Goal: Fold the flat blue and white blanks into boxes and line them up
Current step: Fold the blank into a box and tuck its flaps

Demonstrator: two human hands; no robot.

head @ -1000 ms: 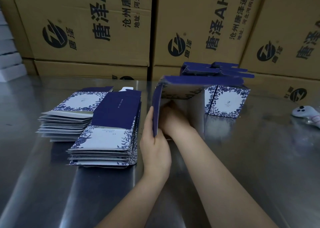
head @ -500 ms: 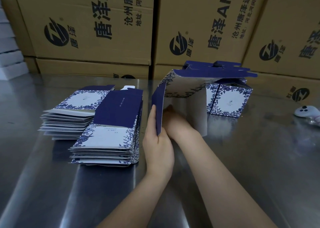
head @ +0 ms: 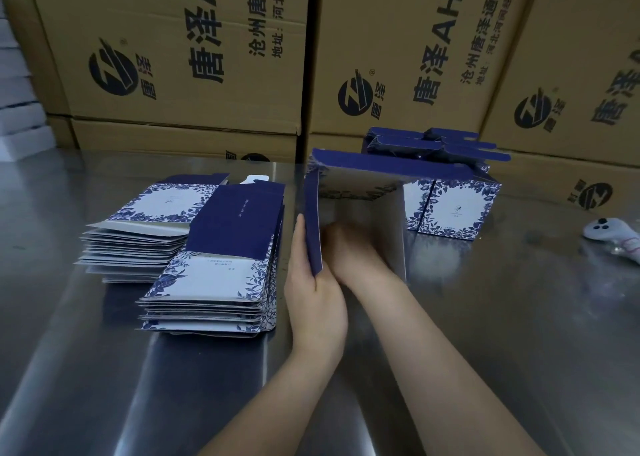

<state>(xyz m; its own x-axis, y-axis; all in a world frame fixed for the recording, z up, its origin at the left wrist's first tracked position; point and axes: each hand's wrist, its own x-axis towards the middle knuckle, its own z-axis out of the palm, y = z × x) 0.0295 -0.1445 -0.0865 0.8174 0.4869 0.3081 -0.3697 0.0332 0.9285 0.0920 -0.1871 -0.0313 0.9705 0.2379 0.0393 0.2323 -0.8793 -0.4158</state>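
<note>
A half-opened blue and white box (head: 363, 185) stands on the steel table in front of me, its open end facing me. My left hand (head: 313, 293) grips its dark blue left side panel, thumb on the outside. My right hand (head: 349, 247) reaches inside the box; its fingers are hidden in there. Two stacks of flat blanks lie to the left: a nearer stack (head: 214, 282) and a farther stack (head: 149, 234). Folded boxes (head: 453, 206) with open top flaps stand behind, at the right.
Large brown shipping cartons (head: 194, 57) form a wall along the table's far edge. A white handheld device (head: 613, 235) lies at the far right. White foam pieces (head: 17, 109) are stacked at the far left. The steel table (head: 519, 317) stretches around my arms.
The box was tipped up at its far end for a moment and has settled level again. Both hands have kept their hold and place.
</note>
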